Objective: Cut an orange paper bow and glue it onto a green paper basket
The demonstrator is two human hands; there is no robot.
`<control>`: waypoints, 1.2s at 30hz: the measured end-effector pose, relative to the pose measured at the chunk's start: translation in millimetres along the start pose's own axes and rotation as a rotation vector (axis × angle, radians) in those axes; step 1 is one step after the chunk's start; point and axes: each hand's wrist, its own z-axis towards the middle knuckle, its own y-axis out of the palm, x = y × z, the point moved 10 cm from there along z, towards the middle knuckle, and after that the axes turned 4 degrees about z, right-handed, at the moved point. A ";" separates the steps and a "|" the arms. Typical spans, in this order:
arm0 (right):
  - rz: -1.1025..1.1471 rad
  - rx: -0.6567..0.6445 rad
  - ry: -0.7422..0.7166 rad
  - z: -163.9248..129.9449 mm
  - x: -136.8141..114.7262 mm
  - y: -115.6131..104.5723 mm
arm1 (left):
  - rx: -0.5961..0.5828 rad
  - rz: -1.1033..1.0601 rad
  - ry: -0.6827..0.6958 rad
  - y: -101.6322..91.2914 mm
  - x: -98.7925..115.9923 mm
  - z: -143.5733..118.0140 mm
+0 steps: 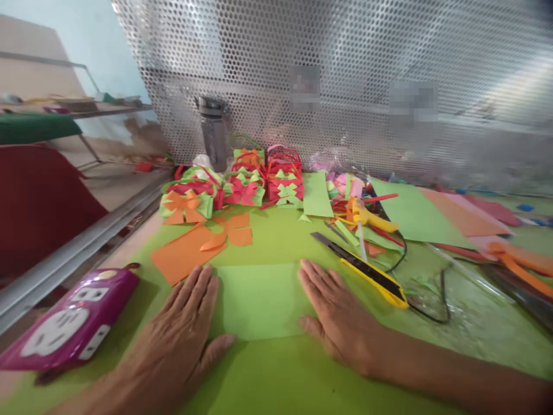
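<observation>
A light green sheet of paper (261, 302) lies flat in front of me. My left hand (185, 323) rests palm down over its left end, fingers stretched forward and thumb out to the side. Over the right end lies my right hand (334, 308), also flat, with its thumb on the paper's edge. Just beyond my left fingertips is an orange paper piece (181, 253), with orange petal-shaped cutouts (237, 229) beside it. To the right of my right hand sits a yellow box cutter (367, 271) with its blade out.
Small paper bags with bows (285, 181) stand in a group at the back, before a dark bottle (212, 132). A yellow glue gun (374, 219) with a black cord lies among scraps. A purple pouch (73, 320) is at left; coloured sheets (423, 210) lie at right.
</observation>
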 end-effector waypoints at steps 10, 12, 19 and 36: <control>0.074 0.311 -0.003 13.5 46.2 -40.7 | -0.081 -0.075 0.117 -41.3 46.4 8.0; 0.127 0.280 0.019 24.5 50.5 -50.7 | -0.156 -0.185 0.215 -41.4 67.1 19.9; 0.239 0.179 0.108 46.4 57.2 -62.5 | -0.099 -0.289 0.398 -28.6 94.4 31.3; 0.543 0.115 0.311 43.7 78.0 -52.0 | 0.278 -0.146 0.398 -33.3 91.6 27.4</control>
